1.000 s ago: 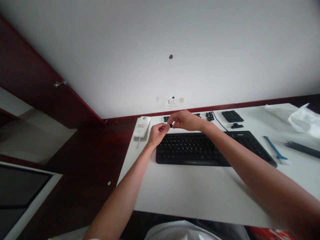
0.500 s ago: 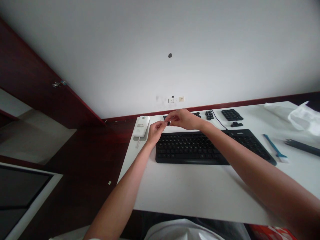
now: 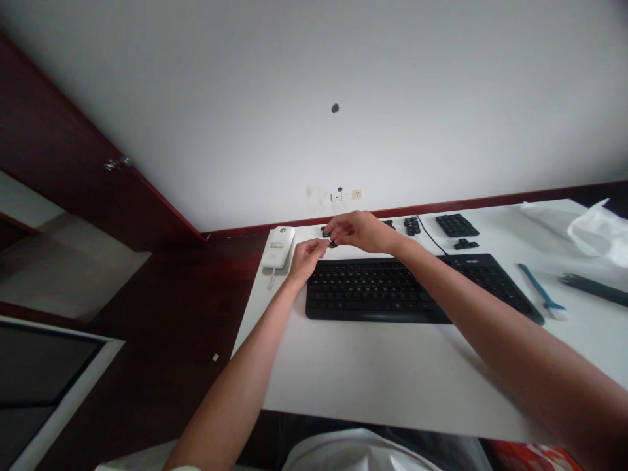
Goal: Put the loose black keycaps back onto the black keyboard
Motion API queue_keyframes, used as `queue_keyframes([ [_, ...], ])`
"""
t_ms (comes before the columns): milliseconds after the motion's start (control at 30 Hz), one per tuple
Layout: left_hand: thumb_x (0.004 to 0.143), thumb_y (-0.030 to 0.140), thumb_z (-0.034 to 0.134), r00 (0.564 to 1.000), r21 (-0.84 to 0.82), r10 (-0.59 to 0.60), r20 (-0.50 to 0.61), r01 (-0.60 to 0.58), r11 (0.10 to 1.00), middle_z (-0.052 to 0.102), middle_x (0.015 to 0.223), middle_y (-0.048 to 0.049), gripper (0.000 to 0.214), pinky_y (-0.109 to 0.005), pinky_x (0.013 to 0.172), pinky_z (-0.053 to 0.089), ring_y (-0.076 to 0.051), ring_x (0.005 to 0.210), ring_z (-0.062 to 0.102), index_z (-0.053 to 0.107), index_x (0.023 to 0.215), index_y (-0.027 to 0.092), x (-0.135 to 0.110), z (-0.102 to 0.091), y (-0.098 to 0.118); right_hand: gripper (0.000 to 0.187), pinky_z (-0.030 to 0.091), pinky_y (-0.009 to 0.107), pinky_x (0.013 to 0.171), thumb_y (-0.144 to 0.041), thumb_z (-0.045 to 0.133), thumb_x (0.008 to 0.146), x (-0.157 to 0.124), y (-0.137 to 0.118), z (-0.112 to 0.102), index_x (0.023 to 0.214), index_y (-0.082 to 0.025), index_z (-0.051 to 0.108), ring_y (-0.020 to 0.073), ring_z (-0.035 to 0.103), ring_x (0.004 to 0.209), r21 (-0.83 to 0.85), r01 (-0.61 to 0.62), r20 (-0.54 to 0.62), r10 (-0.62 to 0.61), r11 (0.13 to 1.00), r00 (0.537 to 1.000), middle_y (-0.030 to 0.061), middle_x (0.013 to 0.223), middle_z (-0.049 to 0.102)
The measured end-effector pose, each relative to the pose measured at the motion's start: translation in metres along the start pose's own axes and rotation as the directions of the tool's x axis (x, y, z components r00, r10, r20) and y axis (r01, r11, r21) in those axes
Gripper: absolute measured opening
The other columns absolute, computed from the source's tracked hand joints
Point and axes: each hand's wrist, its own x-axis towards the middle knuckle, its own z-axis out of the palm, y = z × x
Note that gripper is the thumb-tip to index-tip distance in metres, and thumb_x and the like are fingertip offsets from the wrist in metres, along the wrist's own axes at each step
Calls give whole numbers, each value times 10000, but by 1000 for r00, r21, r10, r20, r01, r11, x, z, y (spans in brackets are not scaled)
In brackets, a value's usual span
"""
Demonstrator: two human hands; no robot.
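1. The left hand (image 3: 307,256) and the right hand (image 3: 360,231) meet above the far left corner of the black keyboard (image 3: 417,290), and between their fingertips sits a small black keycap (image 3: 332,243).
2. The right hand's grip is a narrow pinch closed on the keycap; the left hand's fingertips touch it from the other side, though how firmly they press is too small to tell.
3. The keycap looks like a light, stiff plastic piece, smooth and easy to drop, so I judge a fingertip pinch on two opposite side walls suits it best, not a hold on its top face.
4. Its hollow underside is probably the fragile part; squeezing hard seems unnecessary.
5. More loose keycaps (image 3: 412,226) lie on the white desk (image 3: 373,373) behind the keyboard, beside a separate black number block (image 3: 456,225).
6. A white device (image 3: 277,247) lies left of the hands, a blue brush (image 3: 540,291) to the right.
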Motion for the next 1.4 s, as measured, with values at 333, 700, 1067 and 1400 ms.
queue_keyframes([
  [333, 857, 486, 745, 999, 9, 34, 0, -34, 999, 768, 861, -57, 346, -286, 727, 456, -172, 772, 634, 815, 930, 156, -1, 3, -1, 158, 549, 285, 788, -137, 738, 797, 1, 2, 7, 937, -185, 795, 198, 741, 857, -223, -7, -143, -26, 975, 989, 41, 866, 794],
  [700, 861, 494, 738, 1000, 49, 13, -27, -11, 999, 794, 927, -74, 350, -301, 775, 496, -204, 842, 687, 809, 915, 156, 1, 2, -8, 157, 543, 282, 793, -185, 752, 811, 3, 11, 8, 954, -200, 814, 200, 745, 851, -271, 21, -43, -34, 962, 998, 31, 884, 805],
  [1067, 909, 416, 687, 993, 85, 97, -72, -91, 992, 797, 906, -53, 276, -293, 808, 497, -195, 856, 696, 809, 890, 170, 4, 0, -14, 222, 575, 282, 847, -231, 702, 835, 1, 11, -2, 1018, -184, 818, 209, 762, 913, -199, 10, 71, 5, 980, 997, 52, 930, 814],
  [1400, 903, 354, 645, 991, 200, 66, -114, -42, 979, 771, 838, -38, 247, -260, 676, 444, -156, 730, 619, 802, 886, 164, 3, -4, -18, 300, 580, 314, 800, -338, 778, 717, -6, 1, -15, 974, -185, 803, 256, 767, 924, -150, -159, 481, 212, 976, 851, 54, 944, 820],
])
